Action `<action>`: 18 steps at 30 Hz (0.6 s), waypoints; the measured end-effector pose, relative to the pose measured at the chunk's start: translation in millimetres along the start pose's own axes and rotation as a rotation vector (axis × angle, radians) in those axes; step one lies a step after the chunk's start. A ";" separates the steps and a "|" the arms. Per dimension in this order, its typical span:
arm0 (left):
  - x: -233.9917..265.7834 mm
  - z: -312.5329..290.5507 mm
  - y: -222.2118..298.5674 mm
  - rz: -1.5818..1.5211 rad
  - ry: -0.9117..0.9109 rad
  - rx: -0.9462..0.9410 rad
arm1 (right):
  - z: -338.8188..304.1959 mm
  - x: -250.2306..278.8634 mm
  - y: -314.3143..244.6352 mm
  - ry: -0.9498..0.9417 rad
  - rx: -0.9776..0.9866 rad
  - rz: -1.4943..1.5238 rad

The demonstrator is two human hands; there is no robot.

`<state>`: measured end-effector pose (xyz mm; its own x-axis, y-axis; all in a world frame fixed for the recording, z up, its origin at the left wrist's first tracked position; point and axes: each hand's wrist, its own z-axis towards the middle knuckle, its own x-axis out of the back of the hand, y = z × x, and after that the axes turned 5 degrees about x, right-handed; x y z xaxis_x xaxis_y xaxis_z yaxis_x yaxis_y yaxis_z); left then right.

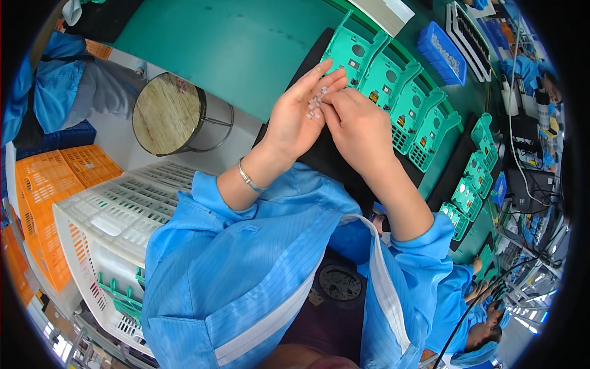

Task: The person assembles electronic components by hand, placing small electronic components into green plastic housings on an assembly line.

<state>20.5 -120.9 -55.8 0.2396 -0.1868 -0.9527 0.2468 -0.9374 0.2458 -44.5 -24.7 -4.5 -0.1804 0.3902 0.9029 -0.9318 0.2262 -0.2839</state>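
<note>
My left hand (289,123) is turned palm up, its fingers stretched and slightly cupped. A small heap of tiny white pieces (314,106) lies on its palm and lower fingers. Over that palm, my right hand (364,123) has thumb and forefinger pinched together at the edge of the heap; whatever sits between the fingertips is hidden. Just beyond both hands, a row of green plastic housings (382,75) rests on a black mat (319,150). Small metal and dark parts are fitted inside them.
A blue bin (430,56) of small pale parts stands at the far right. More green housings (470,195) lie along the green bench (215,49). Left of me are a round stool (166,114), white crates (117,209) and orange crates (46,190). Other people work nearby.
</note>
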 end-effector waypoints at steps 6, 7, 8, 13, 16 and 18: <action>-1.2 -0.5 3.3 -0.026 0.014 0.043 | 7.3 1.1 3.1 -0.066 0.034 -0.054; -1.4 -0.4 4.2 -0.020 0.020 0.038 | 8.6 0.1 4.3 -0.068 0.039 -0.055; -1.5 -0.3 5.0 -0.014 0.026 0.033 | 9.9 -1.1 5.6 -0.070 0.056 -0.051; 3.7 0.0 7.7 -0.034 0.044 0.009 | 28.0 -2.6 25.6 -0.126 -0.523 0.679; 5.8 -0.6 11.8 -0.021 0.112 -0.050 | 54.9 5.5 49.5 -0.224 -0.743 0.723; 6.9 -1.3 15.3 -0.006 0.147 -0.083 | 66.5 1.4 65.3 -0.246 -0.747 0.729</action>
<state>27.2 -136.2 -58.4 0.3711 -0.1303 -0.9194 0.3244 -0.9096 0.2598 -126.6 -68.7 -0.3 -0.7516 0.4800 0.4525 -0.1604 0.5324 -0.8311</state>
